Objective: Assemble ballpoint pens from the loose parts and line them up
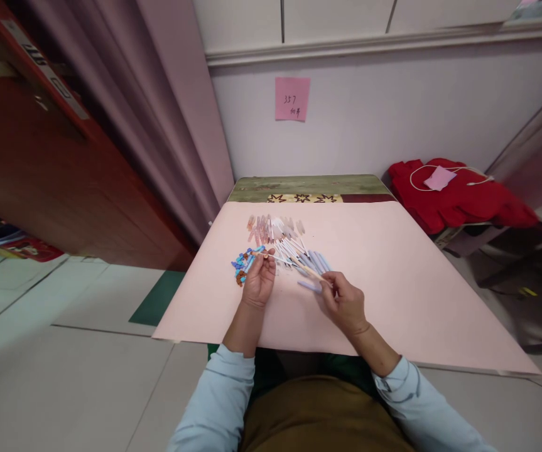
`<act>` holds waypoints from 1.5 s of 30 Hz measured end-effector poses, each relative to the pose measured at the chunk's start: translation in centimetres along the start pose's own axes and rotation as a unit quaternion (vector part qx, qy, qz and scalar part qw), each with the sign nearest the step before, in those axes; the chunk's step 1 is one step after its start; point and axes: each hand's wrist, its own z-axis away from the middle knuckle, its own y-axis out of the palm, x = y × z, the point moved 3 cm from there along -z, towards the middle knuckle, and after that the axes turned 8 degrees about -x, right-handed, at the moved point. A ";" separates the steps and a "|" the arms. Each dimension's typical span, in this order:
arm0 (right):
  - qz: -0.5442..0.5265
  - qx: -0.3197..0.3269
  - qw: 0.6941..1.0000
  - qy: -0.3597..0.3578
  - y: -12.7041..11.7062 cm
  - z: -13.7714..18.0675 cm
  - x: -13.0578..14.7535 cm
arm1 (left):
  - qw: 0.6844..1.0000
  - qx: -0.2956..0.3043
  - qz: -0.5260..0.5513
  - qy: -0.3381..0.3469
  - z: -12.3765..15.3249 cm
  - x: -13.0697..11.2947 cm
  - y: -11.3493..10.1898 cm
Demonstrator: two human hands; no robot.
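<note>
Left fingers [271, 257] pinching small tan piece [265, 255] | right fingers [328, 280] gripping beige stick [312, 272] by one end, rest projecting leftward

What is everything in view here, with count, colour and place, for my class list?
Small pieces: many, blue and brown, left on sheet
Thin sticks: many, mostly white, mid-sheet
Clear tubes: many, pinkish to greyish, behind sticks
Bluish tubes: several, pale blue, right of sticks
Rod: one, cream, in right hand
Small part: one, tan, in left hand
Sheet: one, pale pink, on table
Table: one, green far end, under sheet
Wall: one, pale, behind table
Cloth: one, red, right
Cable: one, white, on cloth
Notes: two, pink, wall and cloth
Curtain: one, mauve, left
Door: one, red-brown, far left
Panels: three, white, top
Sleeves: two, light blue, arms
Hands: two, bare, over sheet
</note>
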 end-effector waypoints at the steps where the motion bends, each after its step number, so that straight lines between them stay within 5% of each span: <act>1: -0.010 -0.002 1.000 0.014 -0.1 0.0 -0.1 | 1.000 0.001 -0.003 0.001 0.0 0.0 0.0; 29: -0.042 0.060 0.997 0.002 0.4 -0.3 0.1 | 0.997 0.041 -0.061 -0.016 0.3 0.5 0.1; 45: 0.002 0.060 0.996 0.062 1.9 -2.1 2.4 | 0.989 0.110 -0.086 -0.052 1.1 0.7 0.5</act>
